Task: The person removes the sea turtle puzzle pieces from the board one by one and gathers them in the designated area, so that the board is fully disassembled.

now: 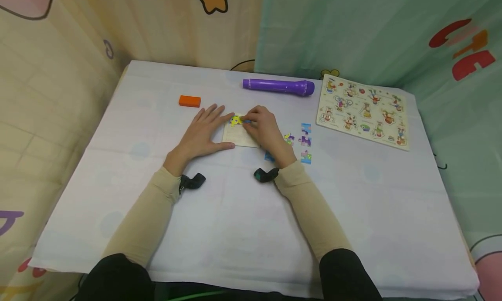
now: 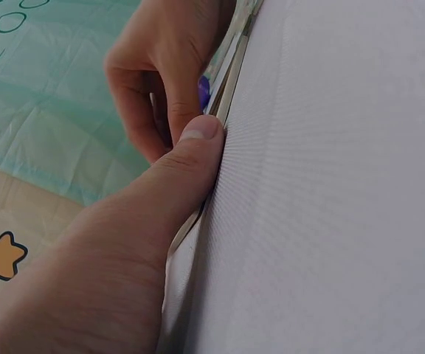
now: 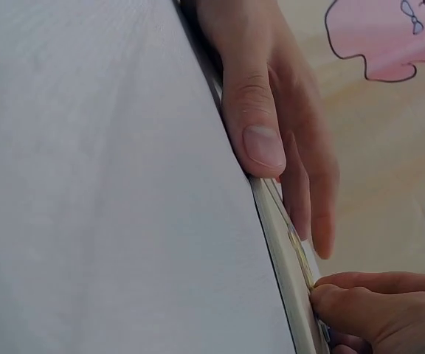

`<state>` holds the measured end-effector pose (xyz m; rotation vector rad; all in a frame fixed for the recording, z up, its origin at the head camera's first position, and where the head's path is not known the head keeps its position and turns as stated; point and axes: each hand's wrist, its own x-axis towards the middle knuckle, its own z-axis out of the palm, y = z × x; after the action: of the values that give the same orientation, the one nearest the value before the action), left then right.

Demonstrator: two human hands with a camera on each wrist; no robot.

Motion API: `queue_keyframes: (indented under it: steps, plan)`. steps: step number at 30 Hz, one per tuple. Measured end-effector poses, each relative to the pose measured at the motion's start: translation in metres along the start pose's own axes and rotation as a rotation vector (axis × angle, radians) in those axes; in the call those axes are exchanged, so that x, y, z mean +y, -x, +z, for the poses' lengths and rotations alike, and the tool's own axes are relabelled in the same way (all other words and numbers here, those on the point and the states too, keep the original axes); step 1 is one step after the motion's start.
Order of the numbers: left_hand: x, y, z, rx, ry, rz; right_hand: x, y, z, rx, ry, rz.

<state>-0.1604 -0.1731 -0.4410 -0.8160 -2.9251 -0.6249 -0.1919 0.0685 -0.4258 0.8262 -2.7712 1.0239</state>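
Note:
A small pale wooden puzzle board [image 1: 230, 137] lies flat on the white table. Near its top left is a puzzle piece with a yellow cartoon animal [image 1: 236, 120]. My left hand [image 1: 201, 133] has its fingers spread, with the thumb at the board's lower left edge and the index fingertip beside the yellow piece. Over the board's right half, my right hand [image 1: 266, 129] pinches a small puzzle piece, its blue edge [image 1: 247, 121] showing between thumb and index finger. The right wrist view shows that thumb [image 3: 330, 302] low against the board; the fingers cover most of the piece.
Several loose puzzle pieces [image 1: 306, 157] lie right of the board, some partly behind my right wrist. An orange block [image 1: 190, 101] sits at back left. Behind the board lies a purple microphone-shaped toy [image 1: 278, 86]. A larger picture board [image 1: 362, 111] rests at back right.

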Motion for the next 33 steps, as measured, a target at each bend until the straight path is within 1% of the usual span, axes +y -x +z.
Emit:
queue_keyframes:
  steps: [4,6,8,10,12,14,17,20,24,29,33]
  plan:
    - [-0.001,-0.001,0.003,-0.002,-0.016,0.013,-0.001,0.004,-0.003,-0.012,0.025,-0.010]
    - [0.001,-0.002,0.005,-0.008,-0.020,0.008,0.003,0.010,-0.009,-0.015,0.004,-0.001]
    - [0.003,-0.003,0.007,-0.012,-0.021,0.005,0.009,0.018,-0.019,0.003,-0.021,0.019]
    - [0.005,-0.004,0.007,-0.019,-0.023,-0.005,0.018,0.027,-0.032,0.041,-0.051,0.042]
    - [0.007,-0.004,0.004,-0.018,-0.025,-0.015,0.029,0.037,-0.046,0.099,-0.065,0.065]
    - [0.007,-0.003,0.002,-0.021,-0.027,-0.023,0.041,0.048,-0.060,0.163,-0.056,0.092]
    - [0.006,-0.002,-0.001,-0.028,-0.035,-0.030,0.057,0.063,-0.076,0.251,-0.020,0.157]
    - [0.004,-0.001,-0.002,-0.033,-0.043,-0.032,0.067,0.075,-0.084,0.293,0.014,0.240]
    - [0.002,0.000,-0.003,-0.020,-0.036,-0.032,0.072,0.082,-0.085,0.276,0.045,0.295]
    - [0.002,0.000,0.000,-0.010,-0.013,-0.023,0.071,0.085,-0.089,0.240,0.098,0.354]
    - [0.002,-0.001,0.001,-0.008,-0.021,-0.020,0.069,0.087,-0.096,0.211,0.087,0.394]
